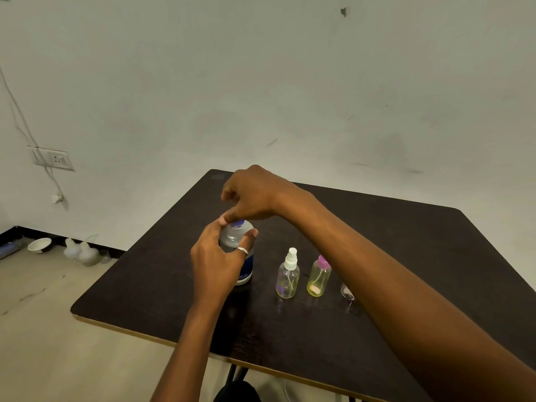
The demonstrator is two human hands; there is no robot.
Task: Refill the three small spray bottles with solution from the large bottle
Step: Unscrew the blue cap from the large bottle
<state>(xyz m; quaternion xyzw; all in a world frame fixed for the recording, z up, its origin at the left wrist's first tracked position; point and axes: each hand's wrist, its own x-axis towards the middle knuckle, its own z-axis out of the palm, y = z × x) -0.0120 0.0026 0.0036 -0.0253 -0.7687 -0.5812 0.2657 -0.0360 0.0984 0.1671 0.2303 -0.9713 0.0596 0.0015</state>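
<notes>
The large clear bottle [236, 237] with a blue label stands upright on the dark table [406, 242]. My left hand [214, 262] grips its body, thumb and fingers curled round it. My right hand [252, 195] is above it and pinches the blue cap [237, 224] on its neck. To the right stand a small spray bottle with a white nozzle [287, 275] and one with a pink cap [319, 277], both with a little yellowish liquid. A third small clear bottle [347, 291] is mostly hidden behind my right forearm.
The table's front edge [174, 340] is near me. On the floor by the left wall lie a white bowl [39, 245] and pale plastic containers [81, 252]. A wall socket [55, 159] with a hanging cable is at the left.
</notes>
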